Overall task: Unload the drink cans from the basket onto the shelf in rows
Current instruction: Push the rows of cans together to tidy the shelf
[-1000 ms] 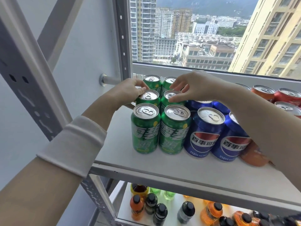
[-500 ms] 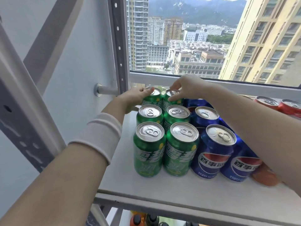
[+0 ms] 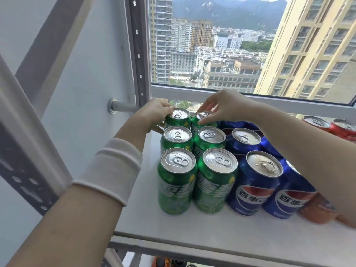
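Both hands are reaching to the back of the white shelf point(image 3: 192, 230), right up against the window frame point(image 3: 250, 101). The left hand point(image 3: 154, 114) is curled round the rear-left green can point(image 3: 178, 119), thumb and fingers pressed to its rim and side, a white cuff point(image 3: 113, 168) pushed up the forearm. The right hand point(image 3: 225, 106) comes over from the other side and pinches the top of the rear-right green can point(image 3: 204, 120) between thumb and fingertips; that arm crosses above the blue cans point(image 3: 252, 184) and hides part of them. The green cans stand upright in two files of three, each touching its neighbour, the front pair point(image 3: 196, 182) nearest the shelf edge. Blue cans are packed just beside them to the right, then an orange can point(image 3: 317, 211) at the front, partly under the arm, and red cans point(image 3: 342, 129) farther back by the window. No basket is in view. Below the shelf edge, dark and orange bottle tops point(image 3: 169, 263) just peek out on a lower level
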`<state>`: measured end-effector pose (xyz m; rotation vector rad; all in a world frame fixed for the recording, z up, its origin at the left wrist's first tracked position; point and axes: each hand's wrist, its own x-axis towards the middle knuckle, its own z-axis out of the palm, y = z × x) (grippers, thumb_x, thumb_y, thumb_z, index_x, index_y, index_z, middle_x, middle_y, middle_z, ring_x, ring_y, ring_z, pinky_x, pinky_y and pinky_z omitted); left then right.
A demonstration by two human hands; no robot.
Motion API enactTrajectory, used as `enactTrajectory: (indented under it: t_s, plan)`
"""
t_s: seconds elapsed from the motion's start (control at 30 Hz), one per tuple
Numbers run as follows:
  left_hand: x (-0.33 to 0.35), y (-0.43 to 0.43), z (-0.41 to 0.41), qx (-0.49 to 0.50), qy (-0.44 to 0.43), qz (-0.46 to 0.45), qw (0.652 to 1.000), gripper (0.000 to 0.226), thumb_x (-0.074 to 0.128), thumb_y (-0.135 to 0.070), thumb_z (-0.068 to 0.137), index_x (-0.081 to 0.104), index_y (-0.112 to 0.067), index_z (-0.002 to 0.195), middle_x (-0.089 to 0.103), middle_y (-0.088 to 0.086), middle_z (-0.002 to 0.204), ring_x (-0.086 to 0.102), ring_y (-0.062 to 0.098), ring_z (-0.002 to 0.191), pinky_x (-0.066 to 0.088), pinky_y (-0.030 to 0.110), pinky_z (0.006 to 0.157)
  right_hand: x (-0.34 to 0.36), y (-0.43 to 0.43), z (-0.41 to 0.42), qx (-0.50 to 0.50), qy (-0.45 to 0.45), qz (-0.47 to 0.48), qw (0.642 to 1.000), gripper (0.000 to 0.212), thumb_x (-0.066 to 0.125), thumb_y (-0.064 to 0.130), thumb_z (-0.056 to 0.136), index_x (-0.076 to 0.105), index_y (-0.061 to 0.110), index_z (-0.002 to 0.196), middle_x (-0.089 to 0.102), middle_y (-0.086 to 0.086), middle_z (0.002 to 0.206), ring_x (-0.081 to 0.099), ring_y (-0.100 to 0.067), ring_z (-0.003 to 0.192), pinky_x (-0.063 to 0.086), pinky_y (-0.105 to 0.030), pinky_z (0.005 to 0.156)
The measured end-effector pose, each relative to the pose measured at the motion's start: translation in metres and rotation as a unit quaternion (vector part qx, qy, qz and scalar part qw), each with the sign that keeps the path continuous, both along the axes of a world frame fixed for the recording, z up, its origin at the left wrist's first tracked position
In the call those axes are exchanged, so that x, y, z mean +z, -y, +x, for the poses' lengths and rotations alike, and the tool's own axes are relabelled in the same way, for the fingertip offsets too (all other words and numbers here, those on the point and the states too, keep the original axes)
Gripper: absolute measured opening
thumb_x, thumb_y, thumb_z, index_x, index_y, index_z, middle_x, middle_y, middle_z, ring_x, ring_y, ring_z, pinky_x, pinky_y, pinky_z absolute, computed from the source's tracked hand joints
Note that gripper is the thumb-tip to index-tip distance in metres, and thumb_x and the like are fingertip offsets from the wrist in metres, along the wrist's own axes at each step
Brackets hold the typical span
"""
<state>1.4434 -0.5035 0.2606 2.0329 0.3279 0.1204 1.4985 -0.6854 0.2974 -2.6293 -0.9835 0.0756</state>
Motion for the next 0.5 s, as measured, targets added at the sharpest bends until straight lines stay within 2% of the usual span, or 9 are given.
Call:
enactTrajectory:
  t_s: [0.1,0.37,0.5]
  plan:
    - [0.002,0.002,-0.003,0.000,-0.004,0.019,1.000,0.029,0.043,-0.018,0.098,0.056,-0.007,0.122,0.055,0.001,0.080,0.053,0.014,0.062,0.048,0.018,0.036,0.000,0.000,-0.003,0.008,0.003,-0.003,1.000,0.038,0.076,0.043,0.067,0.069,0.027,0.100,0.066,0.001,0.112,0.059,-0.015,0.100,0.048,-0.037,0.094]
    - [0.008,0.006,-0.011,-0.004,-0.026,0.054,0.998,0.029,0.043,-0.020,0.098,0.057,-0.008,0.121,0.057,0.002,0.082,0.056,0.015,0.066,0.051,0.021,0.042,0.001,0.002,-0.006,0.008,0.002,-0.012,1.000,0.036,0.075,0.043,0.069,0.069,0.027,0.101,0.065,0.002,0.112,0.056,-0.012,0.097,0.045,-0.029,0.088]
    - [0.008,0.009,-0.015,-0.009,-0.033,0.101,0.994,0.031,0.038,-0.023,0.100,0.055,-0.011,0.123,0.058,0.006,0.093,0.055,0.016,0.074,0.050,0.027,0.058,0.002,0.004,-0.010,0.003,-0.014,-0.010,1.000,0.049,0.071,0.046,0.072,0.062,0.024,0.115,0.063,0.001,0.116,0.058,-0.015,0.100,0.044,-0.028,0.090]
